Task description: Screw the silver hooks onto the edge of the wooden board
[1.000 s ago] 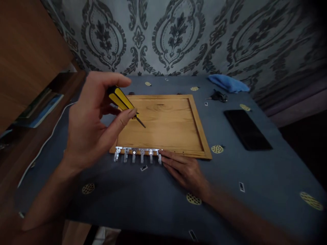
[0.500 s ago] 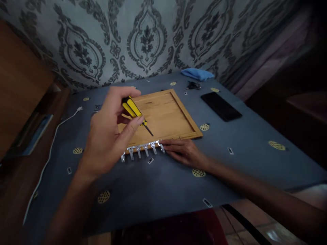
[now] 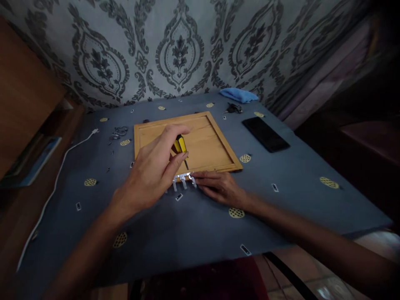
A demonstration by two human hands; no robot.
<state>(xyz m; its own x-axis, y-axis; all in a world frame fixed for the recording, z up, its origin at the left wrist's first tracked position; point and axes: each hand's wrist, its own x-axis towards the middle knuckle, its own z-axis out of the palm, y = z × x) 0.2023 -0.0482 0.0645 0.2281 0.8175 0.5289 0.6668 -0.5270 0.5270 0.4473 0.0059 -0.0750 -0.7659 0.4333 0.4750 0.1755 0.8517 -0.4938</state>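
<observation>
My left hand (image 3: 153, 173) is closed around a yellow-and-black screwdriver (image 3: 181, 147), whose tip points down at the near edge of a wooden panel (image 3: 206, 141). A silver metal hook rail (image 3: 183, 180) lies along that near edge, partly hidden under my left hand. My right hand (image 3: 218, 187) lies flat on the blue cloth with its fingers stretched out, their tips pressing the right end of the hook rail.
A black phone (image 3: 265, 133) lies right of the panel. A blue cloth (image 3: 239, 94) and a dark bunch of keys (image 3: 233, 108) sit at the back. A white cable (image 3: 59, 166) and small metal parts (image 3: 117, 133) lie to the left. A wooden shelf (image 3: 28, 108) stands at far left.
My left hand has come down and to the right with the screwdriver, bringing its tip to the hook rail. My right hand stays on the rail's end. The view has shifted.
</observation>
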